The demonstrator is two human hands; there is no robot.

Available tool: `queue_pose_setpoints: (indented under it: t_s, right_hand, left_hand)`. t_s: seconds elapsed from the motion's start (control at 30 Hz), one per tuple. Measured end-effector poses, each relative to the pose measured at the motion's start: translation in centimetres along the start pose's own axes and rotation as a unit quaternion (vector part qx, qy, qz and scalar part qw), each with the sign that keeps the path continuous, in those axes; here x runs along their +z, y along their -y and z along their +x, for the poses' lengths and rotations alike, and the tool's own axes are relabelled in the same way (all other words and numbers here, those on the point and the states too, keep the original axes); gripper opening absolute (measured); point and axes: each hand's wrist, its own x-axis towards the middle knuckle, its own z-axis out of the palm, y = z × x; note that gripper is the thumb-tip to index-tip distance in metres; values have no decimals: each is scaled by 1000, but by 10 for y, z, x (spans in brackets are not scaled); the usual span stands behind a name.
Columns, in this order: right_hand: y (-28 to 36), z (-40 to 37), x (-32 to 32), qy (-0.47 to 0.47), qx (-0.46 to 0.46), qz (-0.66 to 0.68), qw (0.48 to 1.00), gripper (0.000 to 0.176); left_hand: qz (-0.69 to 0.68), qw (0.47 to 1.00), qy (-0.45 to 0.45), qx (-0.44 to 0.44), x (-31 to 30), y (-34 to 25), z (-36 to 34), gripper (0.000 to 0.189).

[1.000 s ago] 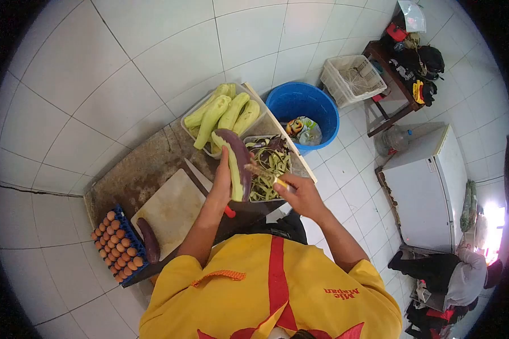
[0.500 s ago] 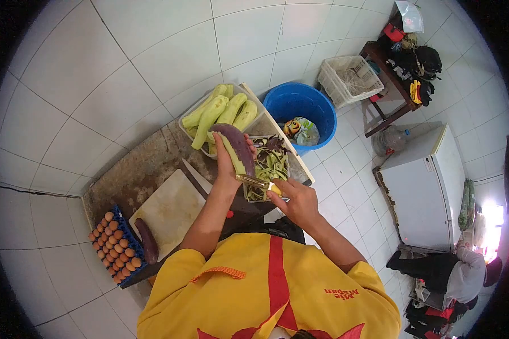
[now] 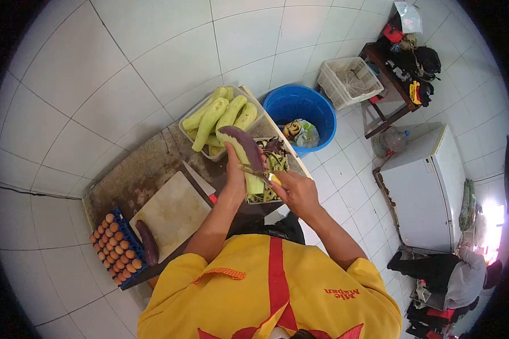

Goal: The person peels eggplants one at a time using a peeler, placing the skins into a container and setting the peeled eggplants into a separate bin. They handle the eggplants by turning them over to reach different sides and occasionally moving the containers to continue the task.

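My left hand [image 3: 236,172] holds a long purple eggplant [image 3: 245,150] up over a container of peelings [image 3: 270,164]; part of its skin is stripped to pale green. My right hand [image 3: 297,192] grips a peeler [image 3: 264,176] with a yellow handle, its blade against the lower part of the eggplant. A clear tub of peeled pale-green eggplants [image 3: 220,116] stands just beyond.
A white cutting board [image 3: 172,212] lies on the worn counter with a knife [image 3: 201,186] beside it. An unpeeled eggplant [image 3: 147,242] rests next to a blue tray of eggs [image 3: 116,247]. A blue bucket [image 3: 300,107], white crate [image 3: 350,80] and white freezer [image 3: 427,189] stand on the floor.
The eggplant has shifted slightly right and turned in my left hand. My right hand has brought the peeler up from the eggplant's bottom end to its side.
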Motion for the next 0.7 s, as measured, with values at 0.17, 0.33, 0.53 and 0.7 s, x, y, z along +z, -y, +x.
queue_pose_setpoints:
  t_s: [0.17,0.33,0.53,0.7]
  right_hand:
    - [3,4,-5,19,-29,21,999,34]
    - [6,0,8,10,-13,34,999,34]
    - [-6,0,28,13,-1,7,1000,35]
    - [-9,3,37,6,-2,22,1000,35]
  left_hand:
    - [164,986,-15,10,-9,3,-1,82]
    - [186,982,-36,-17,-30,0,-2,76]
    - [220,964,-140,-48,-33,8,-16,73]
    - [288,951,-87,-75,-46,-1,-20,69]
